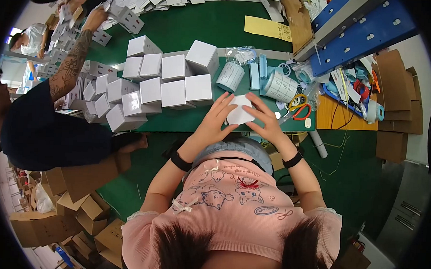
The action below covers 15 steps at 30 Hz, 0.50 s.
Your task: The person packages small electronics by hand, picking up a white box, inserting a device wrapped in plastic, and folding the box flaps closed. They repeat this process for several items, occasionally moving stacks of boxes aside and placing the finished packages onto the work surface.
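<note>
A small white box (pixel 240 110) is between my two hands at the front edge of the green table (pixel 215 20). My left hand (pixel 216 119) grips its left side, fingertips on the top edge and thumb low near its bottom corner. From the right, my right hand (pixel 268 121) presses the other side with its fingers. To the left stand several white boxes (pixel 176 93) in close rows. Just beyond my hands a roll of labels (pixel 230 76) stands upright. A second label roll (pixel 280 86) lies to the right, near scissors (pixel 301 108) with red and yellow handles.
On the left, a co-worker's tattooed arm (pixel 70 65) reaches over the table toward printed boxes (pixel 129 19). A blue perforated metal frame (pixel 359 40) rises at the back right. Beside it sits a blue tray (pixel 344 94) of odds and ends. Open cardboard cartons (pixel 86 177) cover the floor at left.
</note>
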Tool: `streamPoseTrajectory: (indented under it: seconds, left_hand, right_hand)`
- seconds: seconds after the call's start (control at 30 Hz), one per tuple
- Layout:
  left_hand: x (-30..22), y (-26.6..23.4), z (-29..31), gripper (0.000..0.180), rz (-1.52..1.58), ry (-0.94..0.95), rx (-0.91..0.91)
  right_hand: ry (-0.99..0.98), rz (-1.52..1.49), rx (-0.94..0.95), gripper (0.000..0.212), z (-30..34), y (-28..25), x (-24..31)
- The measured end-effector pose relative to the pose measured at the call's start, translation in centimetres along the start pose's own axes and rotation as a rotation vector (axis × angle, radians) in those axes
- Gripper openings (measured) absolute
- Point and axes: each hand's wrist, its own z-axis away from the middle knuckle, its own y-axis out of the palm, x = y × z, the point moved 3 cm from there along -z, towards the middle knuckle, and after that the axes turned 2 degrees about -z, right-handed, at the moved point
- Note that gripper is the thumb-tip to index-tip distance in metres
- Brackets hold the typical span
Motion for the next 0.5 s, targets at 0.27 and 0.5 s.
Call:
streamPoseTrajectory:
  seconds: [0.27,0.5]
  left_hand:
    - [0.0,-0.6,0.0,0.048,-0.167,0.058,0.120]
    - [0.2,1.3,1.2,0.047,-0.352,0.130,0.045]
  right_hand:
    - [-0.071,0.097,-0.063,0.028,-0.3,1.2,0.2]
    - [-0.195,0.211,-0.129,0.034,0.3,1.5,0.3]
